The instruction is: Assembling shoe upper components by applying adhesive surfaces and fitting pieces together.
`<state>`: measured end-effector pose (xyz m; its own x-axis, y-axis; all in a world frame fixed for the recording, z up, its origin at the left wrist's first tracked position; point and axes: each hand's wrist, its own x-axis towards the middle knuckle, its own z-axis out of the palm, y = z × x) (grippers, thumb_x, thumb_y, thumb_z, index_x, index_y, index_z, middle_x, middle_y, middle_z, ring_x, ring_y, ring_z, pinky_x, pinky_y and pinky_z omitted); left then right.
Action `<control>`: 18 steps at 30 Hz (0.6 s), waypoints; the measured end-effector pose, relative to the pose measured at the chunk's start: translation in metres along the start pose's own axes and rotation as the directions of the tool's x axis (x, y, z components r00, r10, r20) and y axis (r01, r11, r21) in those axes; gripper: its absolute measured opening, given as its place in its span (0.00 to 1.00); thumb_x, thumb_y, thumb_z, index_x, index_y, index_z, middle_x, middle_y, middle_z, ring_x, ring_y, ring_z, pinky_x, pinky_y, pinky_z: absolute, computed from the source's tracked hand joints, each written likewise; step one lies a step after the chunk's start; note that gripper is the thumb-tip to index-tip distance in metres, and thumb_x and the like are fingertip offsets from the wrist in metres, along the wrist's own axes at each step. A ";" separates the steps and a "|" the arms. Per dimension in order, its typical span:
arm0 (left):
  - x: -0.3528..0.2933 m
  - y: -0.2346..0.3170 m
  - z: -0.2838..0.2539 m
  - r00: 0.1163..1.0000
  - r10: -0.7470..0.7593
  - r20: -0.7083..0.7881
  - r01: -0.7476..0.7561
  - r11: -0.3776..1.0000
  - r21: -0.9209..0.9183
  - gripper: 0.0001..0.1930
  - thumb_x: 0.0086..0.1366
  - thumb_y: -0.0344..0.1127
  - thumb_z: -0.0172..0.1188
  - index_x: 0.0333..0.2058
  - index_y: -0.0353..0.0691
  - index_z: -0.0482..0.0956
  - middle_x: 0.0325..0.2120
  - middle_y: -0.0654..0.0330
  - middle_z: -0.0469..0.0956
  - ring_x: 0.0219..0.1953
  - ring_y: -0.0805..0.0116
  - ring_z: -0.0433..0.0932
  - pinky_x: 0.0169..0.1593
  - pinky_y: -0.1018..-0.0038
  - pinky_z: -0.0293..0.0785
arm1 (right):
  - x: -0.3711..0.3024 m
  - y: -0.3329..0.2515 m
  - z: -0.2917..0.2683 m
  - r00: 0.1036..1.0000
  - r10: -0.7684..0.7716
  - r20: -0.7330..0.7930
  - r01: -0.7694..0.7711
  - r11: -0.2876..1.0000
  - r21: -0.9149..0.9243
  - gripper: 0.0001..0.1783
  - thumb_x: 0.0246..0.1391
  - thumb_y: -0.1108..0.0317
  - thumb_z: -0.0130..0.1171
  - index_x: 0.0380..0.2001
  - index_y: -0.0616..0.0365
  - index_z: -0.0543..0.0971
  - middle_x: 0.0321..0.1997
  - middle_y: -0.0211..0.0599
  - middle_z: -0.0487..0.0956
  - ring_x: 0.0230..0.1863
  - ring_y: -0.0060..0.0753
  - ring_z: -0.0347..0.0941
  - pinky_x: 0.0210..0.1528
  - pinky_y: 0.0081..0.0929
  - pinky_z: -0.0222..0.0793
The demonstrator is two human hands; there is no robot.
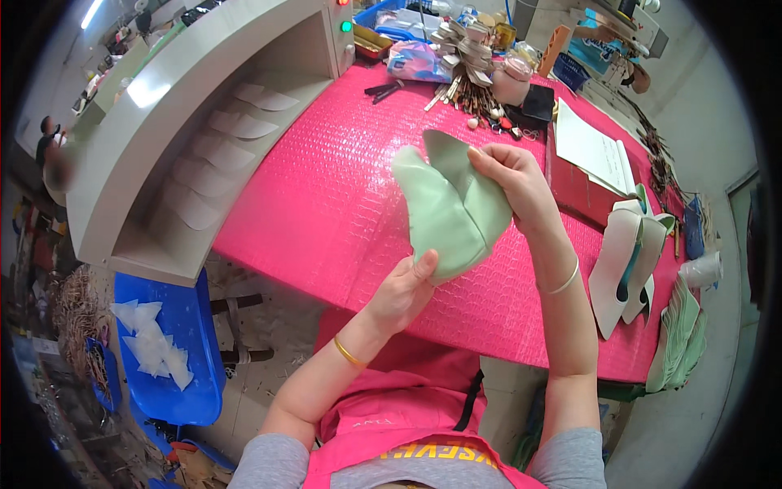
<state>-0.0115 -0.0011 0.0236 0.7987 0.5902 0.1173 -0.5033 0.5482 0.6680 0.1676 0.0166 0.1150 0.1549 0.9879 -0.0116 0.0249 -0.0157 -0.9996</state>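
Above the pink table cover [326,187], both my hands grip one pale green shoe upper [448,224], with a seam down its middle and a pointed flap standing up at the far side. My left hand [403,293] pinches the near lower edge, thumb on top and fingers beneath. Higher up on the right, my right hand [517,179] has its thumb on the darker green flap, its other fingers mostly behind the piece. Finished-looking white shoe uppers with green lining [623,261] lie to the right of my right forearm.
A grey arched machine [195,81] stands at left, with several white curved pieces [224,152] inside. Below it, a blue plastic tray [195,359] carries translucent pieces. Brushes and tools [468,94], a jar [511,79] and a notepad [595,147] crowd the far side. Green pieces [680,334] stack at right.
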 end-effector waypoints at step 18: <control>-0.006 0.018 0.040 0.921 0.061 -0.385 -0.226 0.889 -0.399 0.23 0.62 0.44 0.47 0.52 0.36 0.61 0.50 0.57 0.67 0.53 0.64 0.64 0.58 0.65 0.56 | 0.033 -0.012 0.013 0.990 -0.143 -0.005 0.128 0.899 -0.419 0.14 0.48 0.64 0.59 0.22 0.67 0.78 0.17 0.23 0.72 0.19 0.10 0.62 0.20 0.14 0.57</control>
<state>-0.0117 -0.0185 0.0640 0.5775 0.8053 -0.1338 -0.7595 0.5901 0.2737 0.1594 0.0513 0.1261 0.1546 0.9791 0.1319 0.4561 0.0477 -0.8887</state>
